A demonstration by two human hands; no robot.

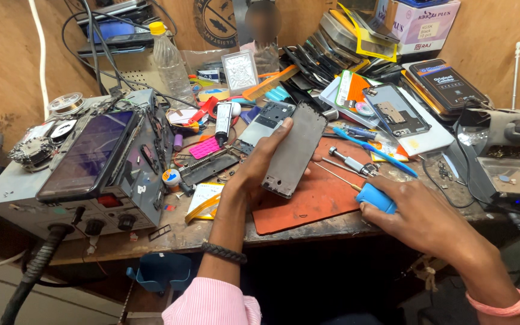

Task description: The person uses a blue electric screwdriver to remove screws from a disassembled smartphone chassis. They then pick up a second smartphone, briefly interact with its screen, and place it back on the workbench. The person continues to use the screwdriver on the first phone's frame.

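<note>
At centre frame of the head view, we hold a dark phone panel (294,150) upright in our left hand (254,171), fingers wrapped around its long edges, its bare back facing us above the rust-red work mat (314,201). Our right hand (419,216) rests at the mat's right edge, closed around the blue handle of a small screwdriver (375,197) whose thin shaft points up and left toward the panel. We judge that we are between picking up the tool and applying it: the tip lies near the panel but apart from it. The next move calls for steadying the panel and bringing the tip squarely onto a small fastener or seam, with light pressure so that it does not skid across the flat face.

At the upper right corner a white and pink cardboard box (425,24) with printed sides stands against the wooden wall. Just below it, a flat black retail pack (443,84) with an orange border lies tilted on other packs. At upper centre, a round dark emblem (215,21) is stuck on the plywood, and beneath it a small clear square case (240,71) leans. Left of centre, a clear plastic bottle (170,60) with a yellow cap stands behind a grey bench power unit (121,198), on whose sloped top a dark-screened phone (88,153) lies.
</note>
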